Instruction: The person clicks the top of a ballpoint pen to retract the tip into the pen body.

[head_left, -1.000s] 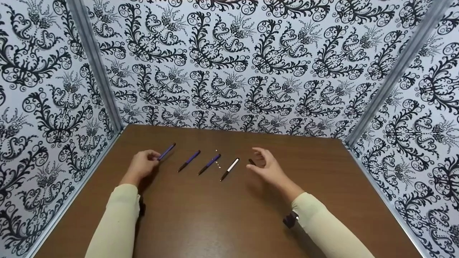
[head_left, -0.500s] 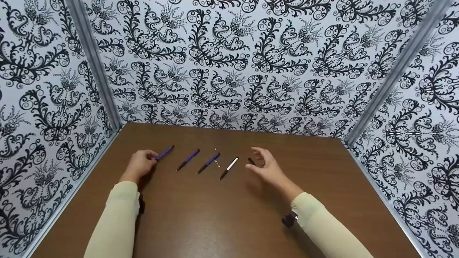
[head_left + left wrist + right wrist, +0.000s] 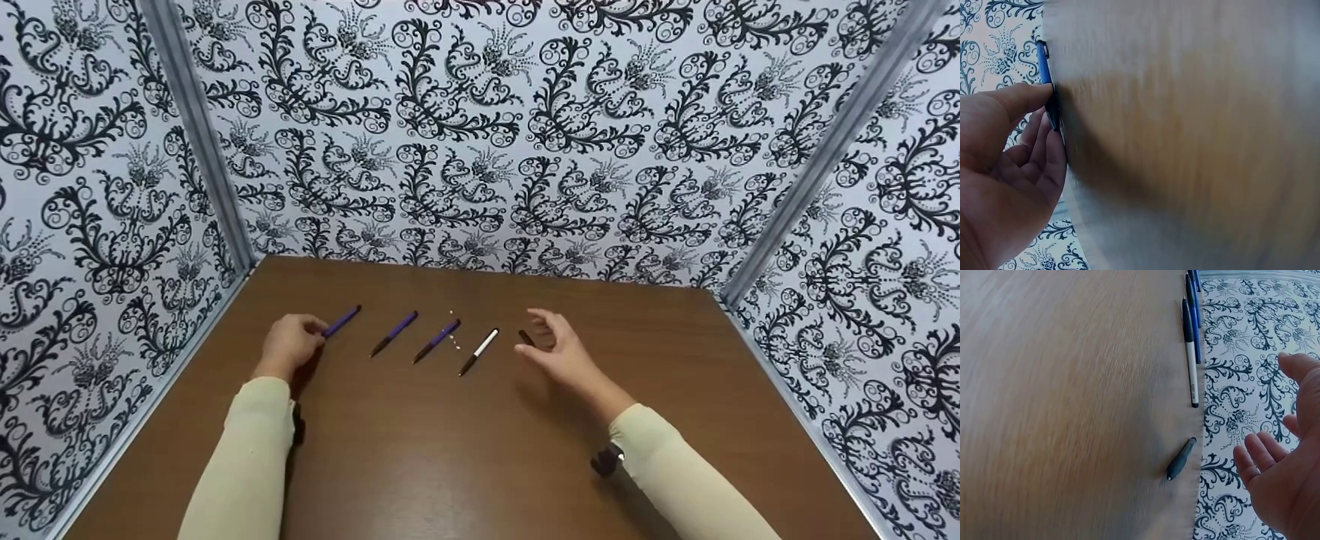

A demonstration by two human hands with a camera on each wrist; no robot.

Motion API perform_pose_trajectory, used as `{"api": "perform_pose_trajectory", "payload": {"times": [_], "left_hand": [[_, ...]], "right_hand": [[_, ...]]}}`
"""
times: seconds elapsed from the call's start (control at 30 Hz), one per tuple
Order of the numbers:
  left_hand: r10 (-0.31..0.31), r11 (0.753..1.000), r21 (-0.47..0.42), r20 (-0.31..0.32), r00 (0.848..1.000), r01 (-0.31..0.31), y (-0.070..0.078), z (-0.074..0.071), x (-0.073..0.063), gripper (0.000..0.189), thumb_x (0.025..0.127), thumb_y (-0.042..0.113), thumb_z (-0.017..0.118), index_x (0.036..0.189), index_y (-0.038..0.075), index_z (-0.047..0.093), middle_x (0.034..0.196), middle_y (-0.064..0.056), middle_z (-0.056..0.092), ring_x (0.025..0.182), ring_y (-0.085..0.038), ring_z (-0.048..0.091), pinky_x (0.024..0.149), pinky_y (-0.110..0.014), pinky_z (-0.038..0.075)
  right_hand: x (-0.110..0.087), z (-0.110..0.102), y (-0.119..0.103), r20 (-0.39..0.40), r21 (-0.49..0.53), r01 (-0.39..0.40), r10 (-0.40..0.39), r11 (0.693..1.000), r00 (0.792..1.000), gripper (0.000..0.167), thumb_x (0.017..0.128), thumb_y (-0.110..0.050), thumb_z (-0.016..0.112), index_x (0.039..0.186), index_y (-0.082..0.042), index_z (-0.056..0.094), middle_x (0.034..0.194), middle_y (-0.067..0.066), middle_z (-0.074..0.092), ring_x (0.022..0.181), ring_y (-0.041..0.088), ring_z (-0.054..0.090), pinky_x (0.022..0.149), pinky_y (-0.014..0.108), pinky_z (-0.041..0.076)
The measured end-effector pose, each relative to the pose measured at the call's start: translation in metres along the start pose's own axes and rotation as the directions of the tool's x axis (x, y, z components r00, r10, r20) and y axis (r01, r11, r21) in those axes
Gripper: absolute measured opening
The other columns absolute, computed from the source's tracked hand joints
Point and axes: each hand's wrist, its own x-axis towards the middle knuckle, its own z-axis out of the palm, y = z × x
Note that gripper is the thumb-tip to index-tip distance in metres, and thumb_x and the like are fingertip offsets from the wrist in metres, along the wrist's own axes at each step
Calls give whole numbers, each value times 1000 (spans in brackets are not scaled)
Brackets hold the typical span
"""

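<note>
At the left side of a brown wood-grain table (image 3: pixel 420 435), a person's left hand (image 3: pixel 291 346) pinches a blue pen (image 3: pixel 343 320) near its dark grip, the smooth barrel slanting toward the far edge. Tiny dark print shows on a white pen (image 3: pixel 478 351) to the right — I cannot read it. Between the two lie a second blue pen (image 3: pixel 394 333) and a third blue pen (image 3: pixel 436 341), all angled alike, with bands of wood separating one from the next. Loose and ungripping, the right hand (image 3: pixel 562 356) is poised with softly curved fingers near a short, tapered black piece (image 3: pixel 1180 459). Well behind the pens, the tabletop meets a white wall (image 3: pixel 465 112) scrolled in black — framed at both corners by ridged grey posts (image 3: pixel 202 135).
</note>
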Motion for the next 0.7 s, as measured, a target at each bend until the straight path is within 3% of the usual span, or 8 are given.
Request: {"api": "perform_pose_trajectory", "payload": {"times": [0.33,0.7], "left_hand": [[0,997,-72,19,1000,1,-5,2,2,27,106,7,72,130,-4,76,129,-27,72,119,-45,65,106,-62,52],[21,993,-114,10,1000,-20,-7,-2,1,30,103,8,74,129,-5,76,123,-26,73,114,-44,67,103,-60,55]], "right_hand": [[-1,-1,3,-8,17,10,-9,1000,1000,65,93,-10,90,152,-5,62,135,18,64,131,49,57,112,70,44],[0,-2,4,0,-9,-42,42,999,999,67,95,-15,89,154,-4,59,135,18,62,127,44,60,111,67,48]]}}
